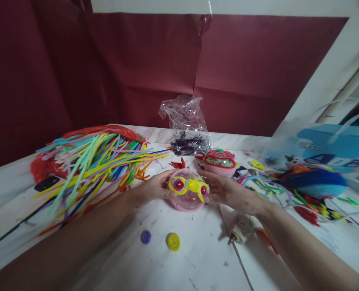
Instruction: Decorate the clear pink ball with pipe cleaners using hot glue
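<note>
Two bare hands, my left hand [158, 187] and right hand [227, 190], are clasping a round, clear-and-pink ball with yellow-rimmed red eyes [187, 198] at mid-table; ideally, I am pressing lightly, evenly, sparing the eyes.

On the bag [321, 135], large blurred letters [320, 161] begin with "A".

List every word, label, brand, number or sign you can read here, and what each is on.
"A", large and dark, on the blue-and-white bag; the letters after it are too blurred to read surely.
Smaller lettering above it, same bag: too blurred to read.
Blue marks on the white surface at right: too faint to tell if they are writing.
None readable on the handheld pink piece.
</note>
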`<state>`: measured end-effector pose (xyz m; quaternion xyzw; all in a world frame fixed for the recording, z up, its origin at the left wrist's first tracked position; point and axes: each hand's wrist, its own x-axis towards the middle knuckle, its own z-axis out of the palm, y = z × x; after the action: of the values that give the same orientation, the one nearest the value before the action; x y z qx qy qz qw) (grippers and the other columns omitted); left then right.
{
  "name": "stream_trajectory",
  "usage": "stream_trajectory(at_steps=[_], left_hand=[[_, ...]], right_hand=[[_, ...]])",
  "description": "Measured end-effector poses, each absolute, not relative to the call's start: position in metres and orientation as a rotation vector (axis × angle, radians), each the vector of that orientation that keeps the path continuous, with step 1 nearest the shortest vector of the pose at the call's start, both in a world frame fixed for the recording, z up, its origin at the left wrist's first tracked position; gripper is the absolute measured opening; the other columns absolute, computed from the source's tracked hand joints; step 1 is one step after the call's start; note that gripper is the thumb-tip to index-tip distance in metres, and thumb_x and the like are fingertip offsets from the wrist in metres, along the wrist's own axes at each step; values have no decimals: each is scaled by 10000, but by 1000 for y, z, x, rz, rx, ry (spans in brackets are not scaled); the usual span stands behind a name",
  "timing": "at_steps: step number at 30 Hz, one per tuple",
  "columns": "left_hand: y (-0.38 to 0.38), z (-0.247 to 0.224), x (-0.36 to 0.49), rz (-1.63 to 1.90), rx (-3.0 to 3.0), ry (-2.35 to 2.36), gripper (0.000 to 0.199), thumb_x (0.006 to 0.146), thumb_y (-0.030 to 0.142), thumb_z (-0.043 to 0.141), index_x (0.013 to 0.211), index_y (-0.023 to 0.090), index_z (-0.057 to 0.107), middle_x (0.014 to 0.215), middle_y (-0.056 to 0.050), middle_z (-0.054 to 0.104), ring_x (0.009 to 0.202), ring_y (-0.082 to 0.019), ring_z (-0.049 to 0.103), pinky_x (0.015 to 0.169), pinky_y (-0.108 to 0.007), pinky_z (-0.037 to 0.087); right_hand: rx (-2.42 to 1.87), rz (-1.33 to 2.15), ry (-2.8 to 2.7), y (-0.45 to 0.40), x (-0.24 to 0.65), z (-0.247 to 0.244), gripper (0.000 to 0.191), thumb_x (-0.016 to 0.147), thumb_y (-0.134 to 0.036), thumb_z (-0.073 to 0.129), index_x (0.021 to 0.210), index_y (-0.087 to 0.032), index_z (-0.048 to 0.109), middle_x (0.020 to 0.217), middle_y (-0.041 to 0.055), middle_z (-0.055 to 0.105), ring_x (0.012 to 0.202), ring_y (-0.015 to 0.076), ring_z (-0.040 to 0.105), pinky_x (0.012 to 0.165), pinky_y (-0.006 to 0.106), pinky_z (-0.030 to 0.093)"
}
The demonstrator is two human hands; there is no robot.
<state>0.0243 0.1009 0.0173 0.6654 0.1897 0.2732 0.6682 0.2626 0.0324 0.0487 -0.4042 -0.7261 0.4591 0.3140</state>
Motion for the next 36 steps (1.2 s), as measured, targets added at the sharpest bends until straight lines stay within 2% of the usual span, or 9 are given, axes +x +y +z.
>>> stream_trajectory(at_steps=[6,12,18,24,30,36], left_hand=[[96,18,24,600,1488,378,741,681,412,785,1323,205,479,1343,-144,549,1271,-331,474,1028,-433,396],[100,12,26,650,1459,356,751,674,408,792,1326,214,475,1378,-137,524,1293,-325,457,1040,-411,389],[104,4,27,672,1436,367,868,622,402,829,1366,208,426,1419,-149,484,1327,-343,413,1048,-425,390],[106,-1,26,657,1423,394,773,667,436,790,1334,205,474,1358,-148,550,1267,-337,488,1032,-428,409],[106,3,24,608,1423,397,751,687,438,773,1342,226,473,1371,-138,543,1252,-327,512,995,-411,451],[114,3,18,593,1425,437,740,679,420,786,1320,208,485,1337,-148,566,1230,-320,531,967,-384,464]], right_hand=[[-1072,1160,-1983,34,266,45,741,786,-355,710,1425,-195,370,1369,131,491,1131,250,566,926,365,511],[-1079,1122,-2011,36,271,41,831,763,-340,741,1459,-196,310,1380,140,477,1124,250,569,906,355,524],[-1115,1035,-1995,37,267,45,732,770,-376,729,1405,-207,408,1354,124,505,1066,246,596,904,378,522],[-1154,1020,-2001,35,263,46,634,752,-393,731,1309,-171,526,1254,116,589,998,254,620,853,378,537],[-1126,1016,-2042,37,263,48,638,771,-409,710,1336,-196,504,1249,99,598,1001,249,625,863,385,537],[-1132,1000,-2108,38,274,49,757,736,-392,749,1394,-196,431,1383,114,481,1207,291,503,1008,425,436]])
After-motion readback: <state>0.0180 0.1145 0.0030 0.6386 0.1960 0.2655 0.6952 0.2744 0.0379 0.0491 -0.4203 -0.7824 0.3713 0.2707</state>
